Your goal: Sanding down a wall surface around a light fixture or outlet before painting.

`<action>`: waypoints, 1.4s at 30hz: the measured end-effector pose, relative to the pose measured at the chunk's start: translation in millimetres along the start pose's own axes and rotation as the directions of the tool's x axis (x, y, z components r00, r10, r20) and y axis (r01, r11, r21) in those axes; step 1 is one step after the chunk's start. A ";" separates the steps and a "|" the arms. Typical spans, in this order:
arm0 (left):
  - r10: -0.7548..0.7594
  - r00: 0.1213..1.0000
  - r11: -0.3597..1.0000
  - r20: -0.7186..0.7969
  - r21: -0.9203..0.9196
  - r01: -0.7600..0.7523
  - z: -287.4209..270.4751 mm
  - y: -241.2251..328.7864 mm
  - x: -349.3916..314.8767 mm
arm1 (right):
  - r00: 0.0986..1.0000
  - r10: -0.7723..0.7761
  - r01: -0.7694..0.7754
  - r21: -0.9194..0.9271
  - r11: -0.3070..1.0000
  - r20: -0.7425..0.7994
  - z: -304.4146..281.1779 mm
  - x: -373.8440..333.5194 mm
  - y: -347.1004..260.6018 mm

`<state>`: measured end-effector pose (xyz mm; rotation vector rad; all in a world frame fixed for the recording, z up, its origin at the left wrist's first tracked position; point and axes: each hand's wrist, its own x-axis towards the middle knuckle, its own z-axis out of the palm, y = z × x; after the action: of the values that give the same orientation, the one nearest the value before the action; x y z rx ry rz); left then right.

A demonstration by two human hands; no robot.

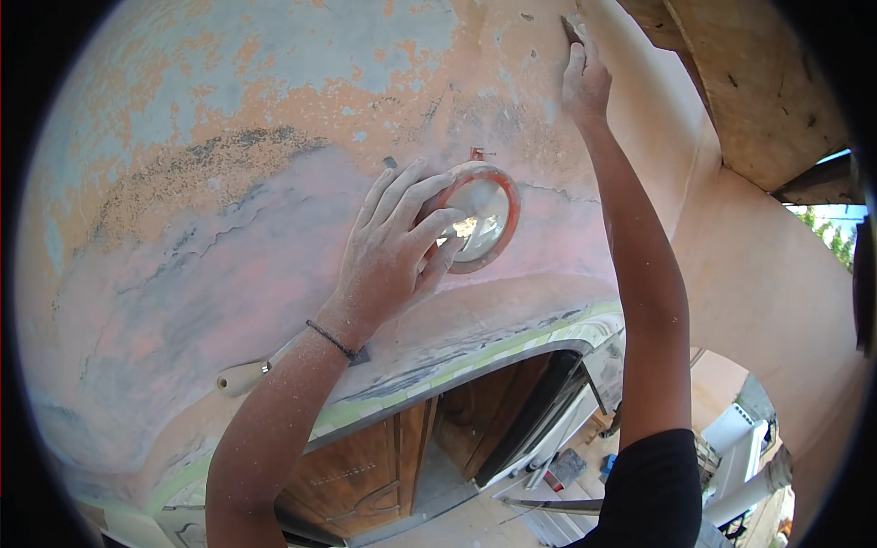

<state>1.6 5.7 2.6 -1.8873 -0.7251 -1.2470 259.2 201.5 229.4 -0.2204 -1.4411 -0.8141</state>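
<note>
My left hand (393,228) is dusted white, its fingers spread over the left side of a round glass porthole (493,201) with a worn red rim. Nothing is gripped in it. High on the wall to the right, my right hand (586,80) is closed around a small, flat dark piece (572,30), partly hidden by the fingers; its exact kind cannot be told. Behind my left forearm lies a putty knife with a pale handle (241,378); the forearm covers its middle, and a dark blade corner shows past the wrist.
The curved wall (228,228) has peeling blue-grey paint, orange patches and a pinkish smoothed band. Below it are pale green trim and a brown panelled wooden door (352,479). Wooden boards (776,82) overhang at upper right. Far below, assorted items lie near a white appliance-like box (728,426).
</note>
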 end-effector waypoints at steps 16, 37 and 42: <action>-0.018 1.000 1.000 0.011 0.017 0.018 -1.0 -2.1 -5.8 | 0.969 -0.231 0.223 0.092 0.970 0.085 25.2 -24.2 -90.6; -0.011 1.000 1.000 0.021 -0.019 0.011 -2.0 2.1 -0.3 | 0.990 0.136 -0.143 0.255 0.956 0.048 -3.5 -14.7 -9.4; 0.001 1.000 1.000 0.006 -0.019 0.000 -2.4 -2.6 -1.8 | 0.962 0.259 -0.252 0.079 0.964 -0.091 13.7 -36.0 -10.6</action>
<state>-2.3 5.1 2.2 -1.9070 -0.7187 -1.2521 244.8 214.9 194.7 -0.3040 -1.3100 -0.5576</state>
